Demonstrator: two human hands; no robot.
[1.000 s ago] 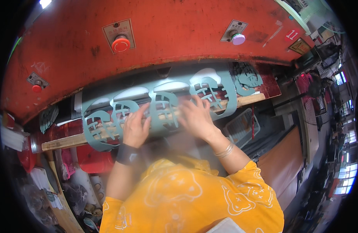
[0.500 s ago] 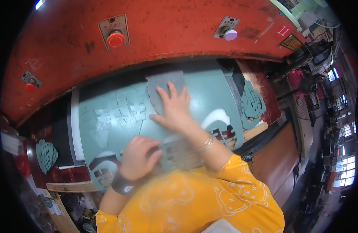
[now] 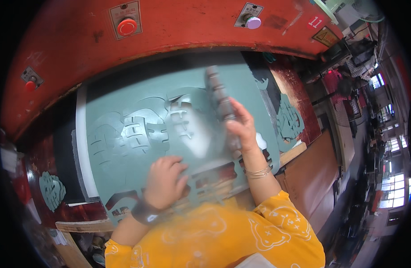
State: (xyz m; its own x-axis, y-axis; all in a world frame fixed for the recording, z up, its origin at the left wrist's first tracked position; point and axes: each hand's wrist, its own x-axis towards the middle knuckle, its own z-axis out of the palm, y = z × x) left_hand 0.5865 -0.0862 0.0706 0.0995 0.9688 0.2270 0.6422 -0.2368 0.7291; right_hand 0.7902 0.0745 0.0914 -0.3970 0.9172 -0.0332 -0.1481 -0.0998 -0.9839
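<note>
My right hand grips a greyish cutting die, tipped up on its edge and blurred by motion, above a green sheet. Left of the die, a whitish opening with a toothed edge shows in the sheet. Cut outlines and loosened cut pieces lie further left. My left hand rests over the sheet's near part, fingers loosely bent and thumb apart, with nothing visible in it. Cut-out gaps run along the near edge of the sheet.
An orange press spans the far side, carrying red push buttons and a purple one. Stacked green cut pieces lie at the right and left. Wooden strips edge the near side.
My right hand has lifted the die from lying flat on the sheet and tilted it upright, moving right. The whitish opening now shows. My left hand stays near the same place.
</note>
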